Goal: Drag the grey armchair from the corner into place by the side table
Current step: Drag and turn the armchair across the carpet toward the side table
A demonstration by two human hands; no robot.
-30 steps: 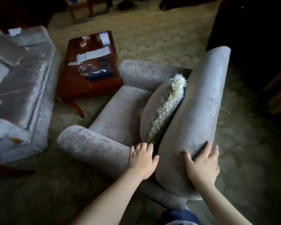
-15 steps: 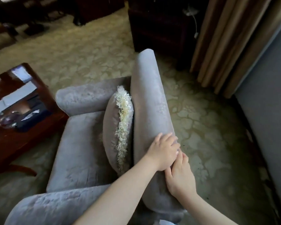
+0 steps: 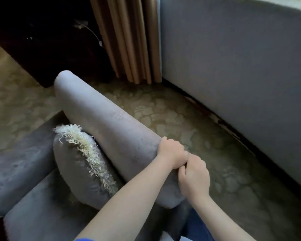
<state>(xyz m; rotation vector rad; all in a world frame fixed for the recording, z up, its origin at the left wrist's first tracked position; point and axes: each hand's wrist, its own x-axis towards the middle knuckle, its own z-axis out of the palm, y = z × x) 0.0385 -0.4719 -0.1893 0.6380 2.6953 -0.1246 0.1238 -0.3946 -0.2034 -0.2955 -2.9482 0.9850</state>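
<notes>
The grey armchair [image 3: 101,117] fills the lower left, its rolled backrest running from upper left down to my hands. A grey cushion with a cream fringe [image 3: 80,164] leans against the backrest on the seat. My left hand [image 3: 171,151] curls over the top of the backrest near its close end. My right hand [image 3: 195,178] grips the same backrest from the outer side, touching my left hand. The side table is out of view.
A grey wall [image 3: 241,66] runs along the right, with tan curtains [image 3: 129,40] in the corner. Dark furniture [image 3: 47,46] stands at the upper left. Patterned carpet [image 3: 189,129] lies between the chair and the wall.
The view has swung right toward the wall and curtains; the coffee table has left the frame. My left hand moved from the armrest onto the backrest beside my right hand.
</notes>
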